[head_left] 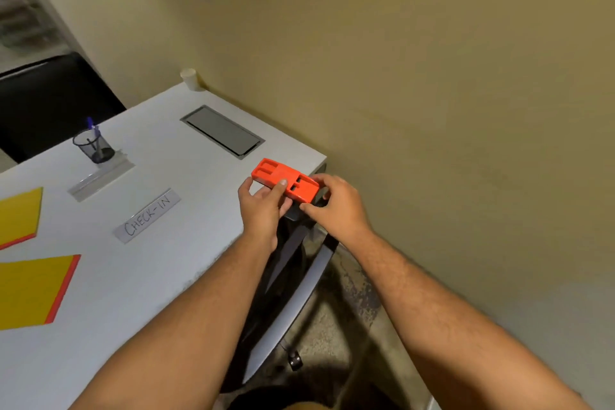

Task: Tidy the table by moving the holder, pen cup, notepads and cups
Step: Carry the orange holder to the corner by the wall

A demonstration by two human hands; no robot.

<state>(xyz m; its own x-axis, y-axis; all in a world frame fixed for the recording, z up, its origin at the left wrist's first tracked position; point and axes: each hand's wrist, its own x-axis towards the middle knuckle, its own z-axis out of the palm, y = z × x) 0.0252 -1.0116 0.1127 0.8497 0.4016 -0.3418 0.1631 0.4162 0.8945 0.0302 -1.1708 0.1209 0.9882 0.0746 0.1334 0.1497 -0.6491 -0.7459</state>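
Observation:
An orange slotted holder (pixel 276 175) lies at the near right corner of the white table (pixel 133 276). My left hand (pixel 263 206) grips its near side with the thumb on top. My right hand (pixel 332 206) holds its right end, past the table edge. A black mesh pen cup (pixel 94 145) with a blue pen stands at the far left. Two yellow notepads with red edges lie at the left, one higher (pixel 18 215) and one lower (pixel 31 291). A white paper cup (pixel 190 78) stands at the far corner by the wall.
A "CHECK-IN" label (pixel 147 216) and a clear sign stand (pixel 100 176) lie mid-table. A grey cable hatch (pixel 222 130) is set into the top. A beige wall runs along the right. A black chair (pixel 50 100) stands behind; a chair base (pixel 293 293) is below the table edge.

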